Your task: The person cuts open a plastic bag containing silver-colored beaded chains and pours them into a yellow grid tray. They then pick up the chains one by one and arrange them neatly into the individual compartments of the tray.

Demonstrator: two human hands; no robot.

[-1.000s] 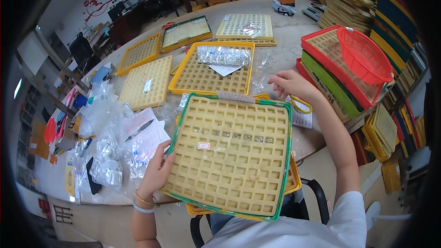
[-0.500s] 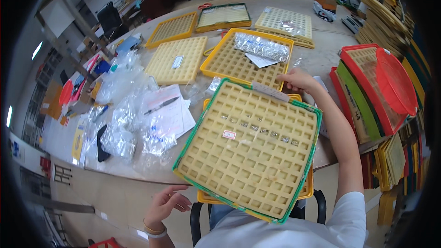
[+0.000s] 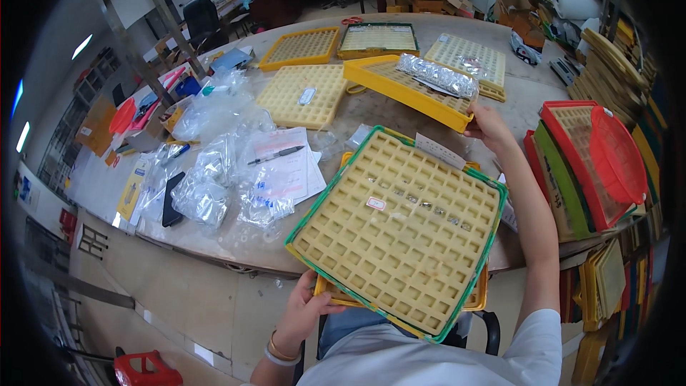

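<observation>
My right hand (image 3: 491,129) grips the near right corner of a yellow-framed compartment tray (image 3: 407,94), which is tilted with that side raised. In it lie a clear plastic bag of small shiny pieces (image 3: 437,77) and a white slip. A green-edged tray (image 3: 400,236) of square cells rests tilted over my lap; a few cells in a row hold small shiny pieces, and a paper slip (image 3: 439,150) sticks up at its far edge. Beneath it shows another yellow tray (image 3: 330,290). My left hand (image 3: 306,311) is closed on that lower tray's left corner, some fingers hidden.
Left on the table (image 3: 343,118) lie clear plastic bags (image 3: 204,196), papers (image 3: 282,164) with a pen (image 3: 275,155), and a black phone (image 3: 172,199). A cream tray (image 3: 300,93) and other trays stand behind. Red and green trays (image 3: 564,164) lean at the right.
My right hand has tilted the yellow tray up and moved it slightly right. My left hand has come up from beside the green-edged tray and taken hold of the yellow tray under it.
</observation>
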